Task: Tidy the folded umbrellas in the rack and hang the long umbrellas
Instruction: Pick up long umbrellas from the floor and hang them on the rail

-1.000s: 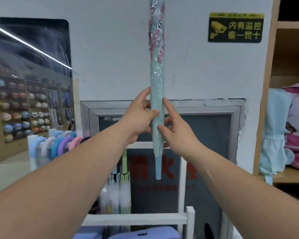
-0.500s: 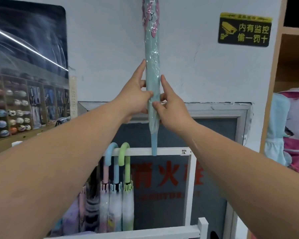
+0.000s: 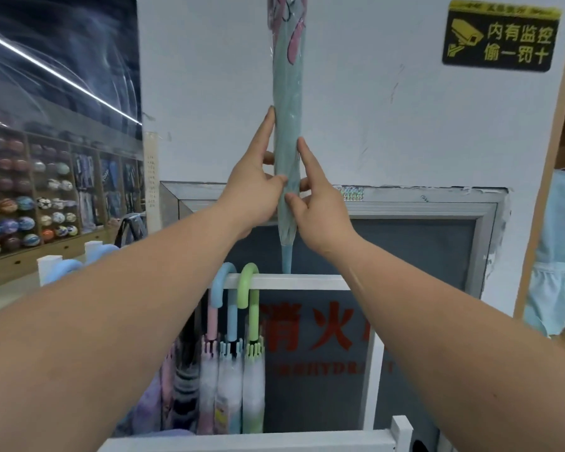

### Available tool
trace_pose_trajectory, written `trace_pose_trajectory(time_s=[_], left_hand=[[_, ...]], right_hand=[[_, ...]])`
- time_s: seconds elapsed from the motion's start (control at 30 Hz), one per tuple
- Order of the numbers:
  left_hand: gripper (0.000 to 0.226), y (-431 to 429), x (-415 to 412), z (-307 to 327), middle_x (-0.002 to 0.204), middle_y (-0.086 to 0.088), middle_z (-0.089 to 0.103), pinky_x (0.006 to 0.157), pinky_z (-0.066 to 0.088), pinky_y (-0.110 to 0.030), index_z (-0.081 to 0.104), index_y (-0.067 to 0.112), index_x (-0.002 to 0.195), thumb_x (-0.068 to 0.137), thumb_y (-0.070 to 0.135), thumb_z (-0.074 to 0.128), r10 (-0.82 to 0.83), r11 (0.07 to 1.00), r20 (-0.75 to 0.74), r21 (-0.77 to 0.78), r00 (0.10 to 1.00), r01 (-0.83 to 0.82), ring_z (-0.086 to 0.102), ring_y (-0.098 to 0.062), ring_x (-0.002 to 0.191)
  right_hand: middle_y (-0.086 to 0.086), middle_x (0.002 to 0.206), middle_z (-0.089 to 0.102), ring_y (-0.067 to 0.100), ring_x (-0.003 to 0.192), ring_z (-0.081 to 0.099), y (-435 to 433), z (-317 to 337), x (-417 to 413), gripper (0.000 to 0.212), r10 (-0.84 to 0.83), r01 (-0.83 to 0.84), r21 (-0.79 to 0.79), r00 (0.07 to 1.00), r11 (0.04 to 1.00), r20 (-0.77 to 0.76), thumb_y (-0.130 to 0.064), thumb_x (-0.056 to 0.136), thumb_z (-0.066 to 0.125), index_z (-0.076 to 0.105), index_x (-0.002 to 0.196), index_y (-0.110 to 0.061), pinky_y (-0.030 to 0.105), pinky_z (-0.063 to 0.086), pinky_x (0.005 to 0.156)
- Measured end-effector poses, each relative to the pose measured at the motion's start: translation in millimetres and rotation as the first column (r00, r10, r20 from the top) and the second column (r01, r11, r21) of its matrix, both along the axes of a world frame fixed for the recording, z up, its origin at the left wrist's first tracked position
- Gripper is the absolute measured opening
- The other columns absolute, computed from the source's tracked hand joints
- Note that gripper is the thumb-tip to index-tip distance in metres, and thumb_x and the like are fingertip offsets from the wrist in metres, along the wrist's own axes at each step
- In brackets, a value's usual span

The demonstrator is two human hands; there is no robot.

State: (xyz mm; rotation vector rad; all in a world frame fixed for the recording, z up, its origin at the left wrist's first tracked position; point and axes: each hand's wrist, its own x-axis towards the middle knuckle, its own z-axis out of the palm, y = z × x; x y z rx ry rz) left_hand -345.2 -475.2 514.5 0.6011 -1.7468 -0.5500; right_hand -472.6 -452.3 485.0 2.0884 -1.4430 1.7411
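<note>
From my head camera, I hold a long umbrella straight up and down in front of the white wall. It is pale green-blue with pink shapes near the top, and it is wrapped in clear plastic. Its top goes out of the picture. Its light blue tip points down and ends right at the white rail of the rack. I cannot tell if the tip touches the rail.

My left hand pinches the umbrella from the left side. The thumb is in front, some fingers are behind, and one finger lies straight up along it. My right hand pinches it from the right side in the same way, a little lower. Both hands are clamped on the umbrella, close to each other.

Three more umbrellas hang on the rail, left of the tip. One has a blue hook, one has a green hook, and one has a pink handle. They hang side by side, wrapped in plastic.

Behind the rack is a grey door with big red letters. A black and yellow sign is stuck high on the wall. Far to the left are shelves full of balls.
</note>
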Motion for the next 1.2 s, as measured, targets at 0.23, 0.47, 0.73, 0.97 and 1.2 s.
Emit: trace_pose_trajectory(time_s=[0.23,0.47,0.73,0.97,1.2], left_hand=[[0.097,-8.4,-0.1,-29.5,0.116,0.005,0.060,0.090,0.061,-0.042,0.012,0.075,0.142,0.099,-0.002,0.053,-0.043,0.999,0.012,0.027,0.999,0.043,0.072,-0.013,0.101],[0.095,-12.3,0.6,-53.0,0.115,0.012,0.066,0.093,0.059,-0.045,0.015,0.069,0.146,0.097,0.000,0.056,-0.087,0.993,0.013,0.079,0.996,0.086,0.072,-0.010,0.103],[0.076,-17.1,-3.4,-47.5,0.112,0.012,0.069,0.095,0.058,-0.034,0.021,0.059,0.153,0.101,0.018,0.060,-0.053,0.997,-0.051,0.056,0.997,0.055,0.070,-0.005,0.101],[0.081,-22.0,-3.6,-29.4,0.108,-0.005,0.069,0.085,0.056,-0.025,0.020,0.058,0.153,0.100,0.011,0.059,-0.054,0.998,-0.033,0.026,0.998,0.055,0.069,-0.018,0.097],[0.089,-22.8,-0.4,-57.9,0.126,0.004,0.070,0.093,0.059,-0.043,0.017,0.059,0.152,0.099,0.000,0.057,-0.129,0.986,-0.027,0.101,0.991,0.131,0.070,-0.008,0.106]], right_hand=[[-0.023,0.092,0.058,0.005,0.077,0.066,-5.1,-27.2,-4.8,0.082,0.068,-0.069,0.060,0.998,0.996,0.013,-0.012,0.099,0.054,0.008,0.154,-0.053,0.020,0.056,0.074],[-0.021,0.089,0.060,0.001,0.073,0.061,-5.0,-49.3,-9.2,0.089,0.049,-0.045,0.123,0.998,0.991,-0.031,-0.013,0.098,0.056,0.000,0.153,-0.055,0.015,0.049,0.069],[0.013,0.076,0.063,0.025,0.069,0.064,-3.2,-66.6,-10.7,0.101,-0.001,0.024,0.233,0.995,0.972,-0.100,-0.014,0.095,0.060,-0.014,0.149,-0.056,0.043,0.057,0.072],[0.002,0.067,0.062,0.020,0.062,0.063,-5.9,-75.9,-13.2,0.109,-0.027,0.093,0.287,0.974,0.953,-0.227,-0.019,0.092,0.064,-0.025,0.147,-0.051,0.042,0.057,0.064],[0.001,0.099,0.070,0.013,0.091,0.069,-8.5,-65.6,-27.5,0.073,0.134,-0.171,0.258,0.979,0.951,0.157,-0.026,0.097,0.061,0.021,0.152,-0.051,0.039,0.060,0.085]])
